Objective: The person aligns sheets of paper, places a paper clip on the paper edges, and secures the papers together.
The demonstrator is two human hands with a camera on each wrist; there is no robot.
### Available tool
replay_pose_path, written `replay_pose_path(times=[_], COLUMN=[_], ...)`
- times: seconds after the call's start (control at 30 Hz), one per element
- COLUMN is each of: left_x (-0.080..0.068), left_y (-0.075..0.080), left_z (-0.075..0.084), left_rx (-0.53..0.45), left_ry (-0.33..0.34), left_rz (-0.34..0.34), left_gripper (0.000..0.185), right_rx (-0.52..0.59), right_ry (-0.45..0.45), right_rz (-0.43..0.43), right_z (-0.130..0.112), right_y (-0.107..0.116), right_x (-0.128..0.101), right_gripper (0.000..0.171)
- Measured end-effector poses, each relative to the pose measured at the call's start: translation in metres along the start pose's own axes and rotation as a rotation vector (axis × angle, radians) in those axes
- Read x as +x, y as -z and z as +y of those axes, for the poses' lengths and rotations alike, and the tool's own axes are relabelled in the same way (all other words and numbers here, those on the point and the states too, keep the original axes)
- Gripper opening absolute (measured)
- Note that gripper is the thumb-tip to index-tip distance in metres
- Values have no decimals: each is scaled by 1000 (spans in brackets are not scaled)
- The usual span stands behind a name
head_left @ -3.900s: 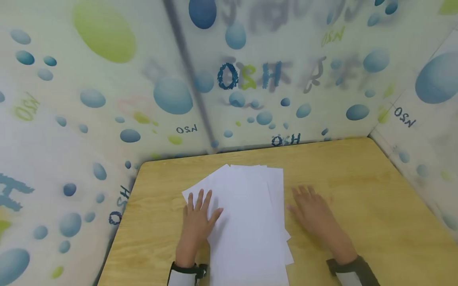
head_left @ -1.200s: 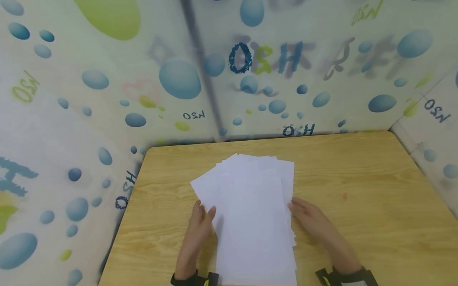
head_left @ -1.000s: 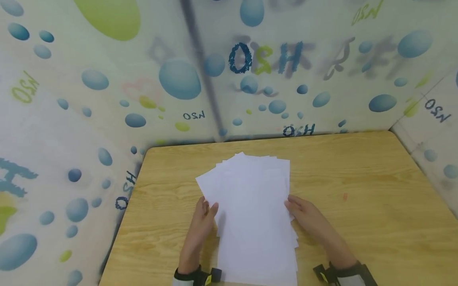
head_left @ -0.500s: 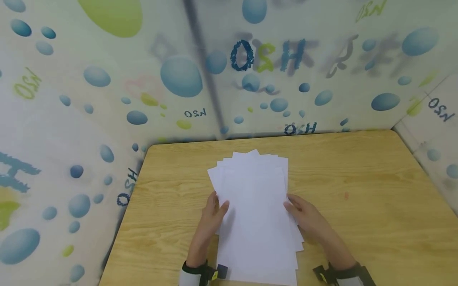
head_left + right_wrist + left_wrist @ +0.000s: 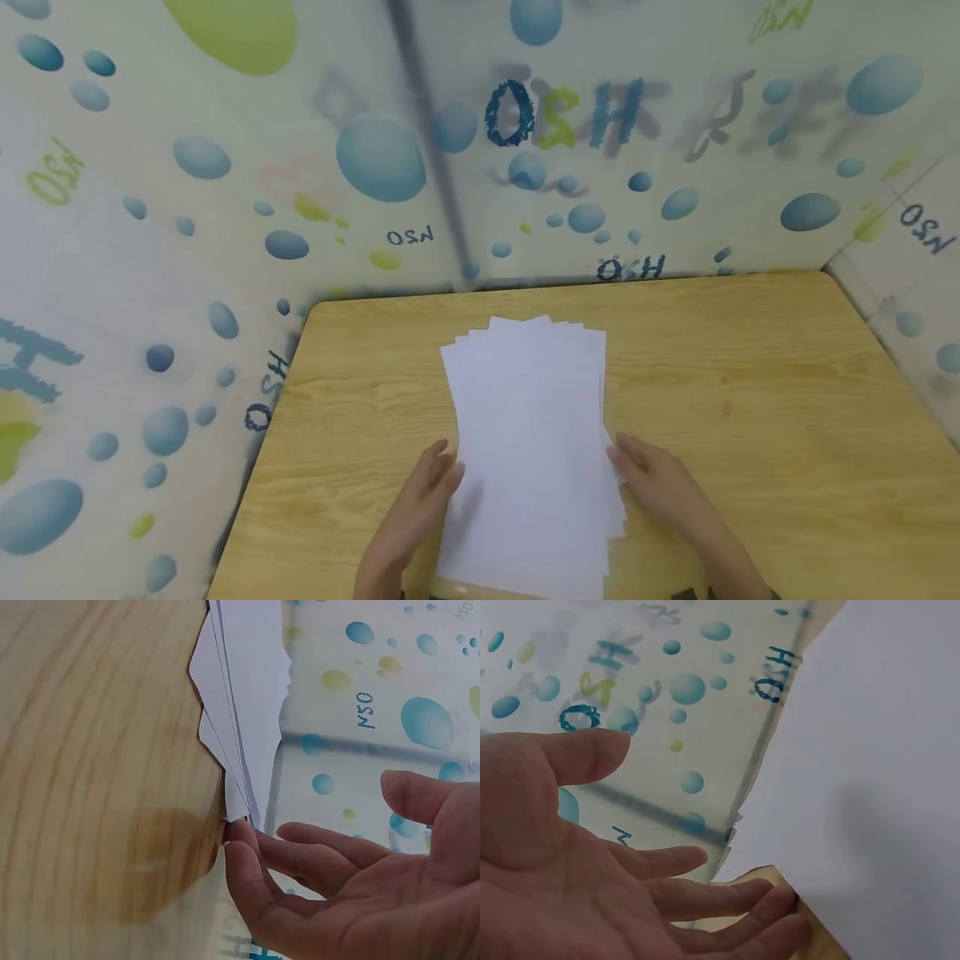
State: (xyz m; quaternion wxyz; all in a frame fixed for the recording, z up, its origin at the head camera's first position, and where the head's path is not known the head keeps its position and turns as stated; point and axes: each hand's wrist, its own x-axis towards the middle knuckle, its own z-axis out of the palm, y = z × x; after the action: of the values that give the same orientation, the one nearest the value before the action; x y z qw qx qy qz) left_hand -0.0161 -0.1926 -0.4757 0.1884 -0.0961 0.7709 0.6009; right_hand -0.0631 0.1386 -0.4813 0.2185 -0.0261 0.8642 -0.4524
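A loose stack of white paper sheets (image 5: 528, 442) lies on the table, its edges uneven, with corners sticking out at the top and lower right. My left hand (image 5: 420, 504) is at the stack's left edge; in the left wrist view its fingers (image 5: 727, 896) are loosely extended at the paper's side, thumb raised away from it. On the opposite side is my right hand (image 5: 663, 483). The right wrist view shows its fingertips (image 5: 244, 855) against the jutting sheets, fingers gently bent and thumb apart. Neither hand pinches the paper.
The stack rests on a wooden table (image 5: 750, 375) with rounded far corners. Walls (image 5: 300, 167) printed with blue and green bubbles stand close behind it and along both sides. A small reddish mark (image 5: 726, 409) is on the tabletop right of the paper.
The sheets fanned out at the left have swung inward, making the stack narrower. Both hands closed in on its edges, then let go and slid back toward me along the sides.
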Motion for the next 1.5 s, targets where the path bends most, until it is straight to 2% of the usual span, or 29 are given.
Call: replay_pose_path(times=[0.27,0.4,0.53,0.7,0.83,0.93,1.07,1.13,1.27,1.5], left_x=[-4,-3,1,18,38,51,67,74,82,86], left_y=[-11,-12,-6,7,14,15,12,10,8,3], left_z=[0,-2,-5,-4,0,3,10,12,16,21], left_rx=[-38,-9,25,39,17,12,10,2,-16,-30], left_ry=[-59,-63,-61,-68,-67,-49,-23,-16,-3,-21], left_rz=[-54,-45,-18,15,50,84,109,124,143,126], left_gripper=[69,70,73,70,65,67,75,76,74,74], right_rx=[86,114,101,74,146,172,202,251,310,268], right_ry=[9,5,9,19,20,19,7,-7,-33,-47], right_rz=[19,17,12,5,-14,-16,-4,-7,-12,-22], right_z=[1,3,8,16,18,15,8,4,0,-6], right_y=[-9,-11,-9,6,20,26,29,29,27,25], right_x=[-5,-6,-2,15,32,44,57,63,70,77], right_gripper=[67,68,68,68,67,65,51,43,42,52])
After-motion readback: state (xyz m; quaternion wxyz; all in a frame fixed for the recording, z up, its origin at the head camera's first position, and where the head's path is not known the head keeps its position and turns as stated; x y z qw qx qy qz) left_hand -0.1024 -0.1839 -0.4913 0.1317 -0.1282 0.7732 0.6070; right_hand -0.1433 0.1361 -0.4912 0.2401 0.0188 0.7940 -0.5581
